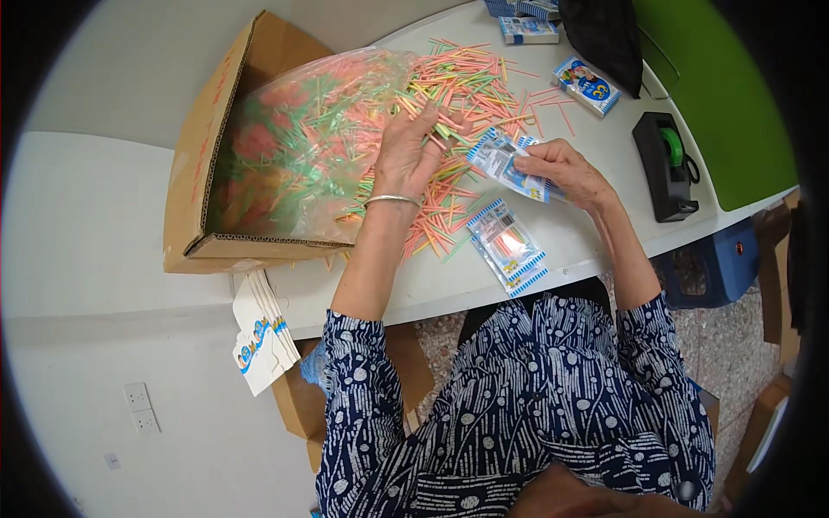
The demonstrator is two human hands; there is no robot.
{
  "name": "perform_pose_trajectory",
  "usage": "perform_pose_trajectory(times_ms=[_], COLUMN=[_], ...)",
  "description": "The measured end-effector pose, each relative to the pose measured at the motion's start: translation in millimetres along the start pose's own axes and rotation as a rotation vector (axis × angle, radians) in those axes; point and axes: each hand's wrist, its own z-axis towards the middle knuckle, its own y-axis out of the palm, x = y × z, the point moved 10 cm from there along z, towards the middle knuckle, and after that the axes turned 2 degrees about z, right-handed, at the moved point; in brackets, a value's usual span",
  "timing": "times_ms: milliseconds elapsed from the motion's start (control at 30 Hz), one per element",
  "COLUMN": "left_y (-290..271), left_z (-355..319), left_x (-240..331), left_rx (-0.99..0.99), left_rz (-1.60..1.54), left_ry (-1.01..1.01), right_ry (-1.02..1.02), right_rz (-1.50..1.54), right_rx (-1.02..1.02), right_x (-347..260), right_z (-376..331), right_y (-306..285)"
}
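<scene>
My left hand point(409, 148), with a bangle at the wrist, is closed round several thin pink, green and yellow sticks point(447, 129). It is over a loose heap of the same sticks point(436, 226) on the white table. My right hand point(566, 173) pinches a small clear packet with blue-and-white striped ends point(505, 161), just right of the left hand. I cannot tell whether this packet has anything in it. Nearer me lie a few overlapping packets point(508, 246), the top one showing pink sticks inside.
A cardboard box point(194, 181) lined with clear plastic stands at the left, full of sticks. A tape dispenser point(661, 168) with green tape sits at the right. Small printed boxes point(587, 86) and a black bag point(604, 39) lie at the back. Flattened white cartons point(263, 332) hang below the left edge.
</scene>
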Motion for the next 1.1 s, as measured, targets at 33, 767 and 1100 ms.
perform_pose_trajectory(times_ms=[33,767,1100], left_y=[-1.0,-48.8,-42.9], left_z=[-1.5,10.9,14.8], left_x=[-0.2,-53.7,-50.5], left_rx=[0.003,0.123,0.097], left_rz=[-0.003,-0.427,-0.569], left_ry=[0.001,-0.053,-0.056], right_ry=[0.005,0.061,0.016], right_rz=[0.046,-0.051,0.155], right_rx=[-0.011,0.082,0.102], right_x=[2.4,15.2,11.3], right_z=[0.4,9.4,15.9], right_y=[1.9,0.9,8.1])
